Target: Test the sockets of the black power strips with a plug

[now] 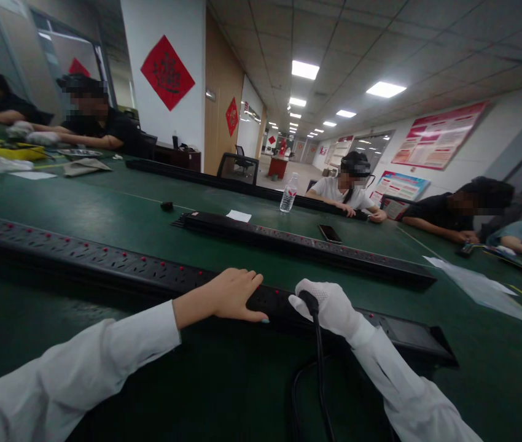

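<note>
While the bare left hand (236, 296) is laid across a long black power strip (81, 258), fingers stretched out and thumb spread toward the near edge, a black plug (308, 302) is gripped by the white-gloved right hand (332, 307), which is pretty much closed around it. Whether the plug is seated in a socket can't really be told, since that spot is covered by the glove. Its black cable (320, 374) is hung down on the near side. The strip is set slantwise across the near part of a green tabletop (224, 393), from the left edge to past the right hand, and it's dotted with little red bits. Beyond it, a shorter black strip (381, 267) is lined up roughly parallel, with a white paper scrap (239, 216) and a phone (330, 233) placed near its far side. A water bottle (288, 193) is stood farther back, just in front of another long black bar (187, 175), and some clear sheets (477, 285) are spread over on the right. As for the room, 2 people in dark tops (113, 129) can be seen on the left, 1 person in white (357, 199) across the table, and more at the right. A red diamond-shaped sign (167, 72) is stuck on a pillar, and posters (440, 138) are hung along the right wall.
</note>
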`<action>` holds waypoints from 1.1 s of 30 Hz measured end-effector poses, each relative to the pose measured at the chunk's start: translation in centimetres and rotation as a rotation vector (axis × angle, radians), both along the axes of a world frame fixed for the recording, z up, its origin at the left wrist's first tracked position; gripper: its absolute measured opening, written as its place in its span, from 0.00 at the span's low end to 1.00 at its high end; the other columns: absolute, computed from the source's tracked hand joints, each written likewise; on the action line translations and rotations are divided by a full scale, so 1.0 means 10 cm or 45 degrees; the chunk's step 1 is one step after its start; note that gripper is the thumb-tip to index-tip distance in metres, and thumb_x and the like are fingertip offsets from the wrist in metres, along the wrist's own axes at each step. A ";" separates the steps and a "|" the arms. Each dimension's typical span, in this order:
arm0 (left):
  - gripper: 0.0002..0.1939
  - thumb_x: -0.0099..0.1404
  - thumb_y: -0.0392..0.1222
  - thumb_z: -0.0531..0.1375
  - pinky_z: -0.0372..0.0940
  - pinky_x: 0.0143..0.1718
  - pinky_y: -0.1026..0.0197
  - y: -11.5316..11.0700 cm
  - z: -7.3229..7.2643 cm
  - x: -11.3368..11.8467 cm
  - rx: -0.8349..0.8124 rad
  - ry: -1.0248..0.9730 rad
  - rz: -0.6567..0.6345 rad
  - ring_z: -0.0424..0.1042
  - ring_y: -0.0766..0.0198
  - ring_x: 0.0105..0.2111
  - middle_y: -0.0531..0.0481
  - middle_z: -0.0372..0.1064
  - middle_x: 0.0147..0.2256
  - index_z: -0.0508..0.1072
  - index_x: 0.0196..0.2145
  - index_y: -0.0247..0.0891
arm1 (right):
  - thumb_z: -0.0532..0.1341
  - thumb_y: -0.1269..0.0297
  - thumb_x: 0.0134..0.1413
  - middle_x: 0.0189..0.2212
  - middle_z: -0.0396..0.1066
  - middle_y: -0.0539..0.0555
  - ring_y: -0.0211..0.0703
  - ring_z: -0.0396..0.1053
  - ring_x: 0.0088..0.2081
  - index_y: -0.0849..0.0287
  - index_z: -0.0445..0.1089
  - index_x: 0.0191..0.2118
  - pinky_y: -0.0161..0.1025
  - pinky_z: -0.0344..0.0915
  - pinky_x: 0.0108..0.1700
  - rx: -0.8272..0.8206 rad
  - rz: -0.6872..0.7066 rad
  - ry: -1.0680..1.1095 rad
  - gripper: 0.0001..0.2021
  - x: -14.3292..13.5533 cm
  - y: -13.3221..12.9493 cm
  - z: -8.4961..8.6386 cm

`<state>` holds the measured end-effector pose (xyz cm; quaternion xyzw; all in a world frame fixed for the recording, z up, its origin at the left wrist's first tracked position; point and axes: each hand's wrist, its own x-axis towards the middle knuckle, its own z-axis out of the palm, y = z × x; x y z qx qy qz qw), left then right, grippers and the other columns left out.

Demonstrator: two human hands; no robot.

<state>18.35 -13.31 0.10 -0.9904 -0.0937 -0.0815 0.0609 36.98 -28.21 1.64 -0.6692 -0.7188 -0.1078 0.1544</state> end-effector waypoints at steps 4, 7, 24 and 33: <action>0.38 0.52 0.70 0.42 0.59 0.33 0.57 0.04 -0.03 0.00 -0.042 -0.038 0.003 0.66 0.55 0.34 0.41 0.66 0.38 0.63 0.43 0.33 | 0.49 0.52 0.54 0.21 0.66 0.48 0.32 0.62 0.23 0.57 0.64 0.30 0.29 0.53 0.27 -0.054 -0.010 -0.001 0.15 0.01 0.02 0.01; 0.38 0.52 0.70 0.43 0.59 0.33 0.56 0.04 -0.06 -0.01 -0.064 -0.076 0.000 0.66 0.54 0.35 0.41 0.65 0.38 0.62 0.43 0.32 | 0.51 0.51 0.53 0.21 0.66 0.48 0.33 0.63 0.23 0.57 0.64 0.32 0.29 0.54 0.26 -0.083 -0.023 0.018 0.14 0.02 0.02 0.02; 0.39 0.51 0.71 0.43 0.59 0.32 0.56 0.07 -0.05 -0.02 -0.117 -0.108 -0.038 0.67 0.54 0.34 0.41 0.66 0.37 0.62 0.43 0.33 | 0.48 0.55 0.56 0.21 0.69 0.46 0.33 0.67 0.23 0.55 0.62 0.34 0.29 0.59 0.27 -0.135 -0.095 0.449 0.12 -0.13 0.19 0.03; 0.39 0.50 0.72 0.42 0.59 0.30 0.57 0.08 -0.06 -0.02 -0.133 -0.104 -0.033 0.67 0.54 0.33 0.41 0.66 0.37 0.63 0.41 0.33 | 0.46 0.57 0.56 0.19 0.65 0.47 0.32 0.62 0.22 0.56 0.64 0.29 0.29 0.53 0.27 -0.037 -0.028 -0.013 0.14 -0.26 0.41 -0.02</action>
